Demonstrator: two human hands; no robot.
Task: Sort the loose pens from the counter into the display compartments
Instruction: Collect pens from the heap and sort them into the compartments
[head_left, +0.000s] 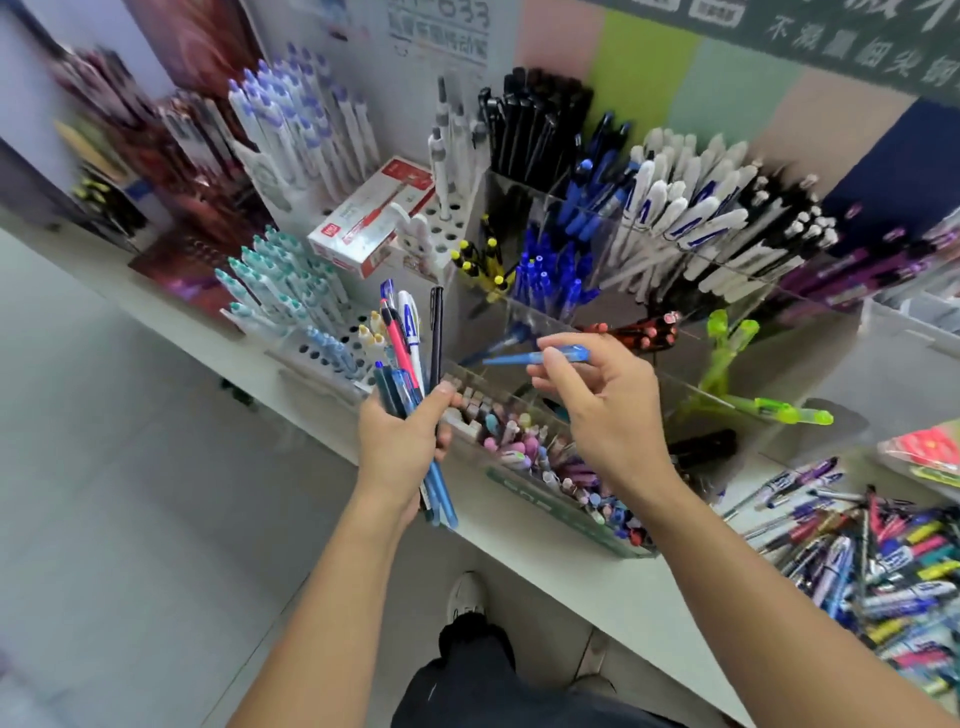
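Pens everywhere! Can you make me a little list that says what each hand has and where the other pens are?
left hand: the left hand grips a bundle of mixed pens, upright
right hand: the right hand pinches one blue pen, lying sideways
under the blue pen: clear display compartments
blue capped pens: standing in a compartment behind the hands
green pens: in a compartment to the right
loose pens: piled on the counter, far right
task state: pile not yet sorted
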